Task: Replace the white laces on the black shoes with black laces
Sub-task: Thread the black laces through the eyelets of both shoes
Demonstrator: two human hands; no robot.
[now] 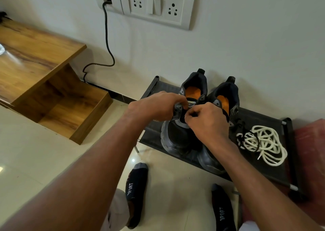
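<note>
Two black shoes with orange insoles stand side by side on a low black rack point(274, 123), toes toward me. My left hand point(158, 106) grips the eyelet flap of the left shoe point(177, 139). My right hand point(207, 121) pinches a thin black lace point(186, 116) at that shoe's eyelets; most of the lace is hidden under my fingers. The right shoe point(226, 92) is partly covered by my right hand. A loose pile of white laces point(267, 144) lies on the rack to the right, with another black lace point(246, 134) looped over it.
A wooden stepped shelf point(44, 69) stands to the left on the tiled floor. A black cable point(107, 42) hangs from the wall socket panel point(156, 4). My socked feet point(135, 192) stand before the rack. Something red point(311, 143) sits at the right.
</note>
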